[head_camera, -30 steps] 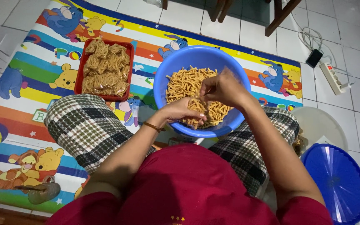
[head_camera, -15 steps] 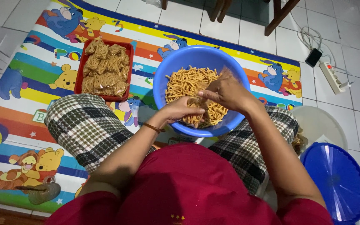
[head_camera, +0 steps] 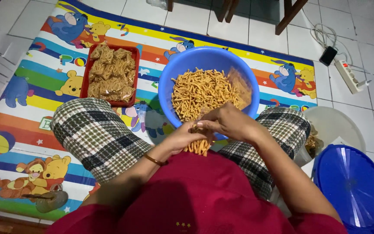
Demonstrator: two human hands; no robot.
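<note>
Both hands are busy with one small bunch of crispy snack sticks (head_camera: 199, 145), held over the person's lap at the near rim of the blue basin (head_camera: 169, 78); left hand (head_camera: 182, 138) cups it underneath, fingers half curled; right hand (head_camera: 224, 123) pinches the top. Sticks look light, stiff and snappy, probably a bit greasy; best cradled loosely from below, no squeezing. Red tray (head_camera: 84, 82) of packets sits on the mat's far side.

White tiled floor (head_camera: 256, 26); cartoon-printed mat (head_camera: 18, 130) laid flat; wooden furniture legs (head_camera: 288, 15) at top; power strip (head_camera: 349, 76) beside cable
</note>
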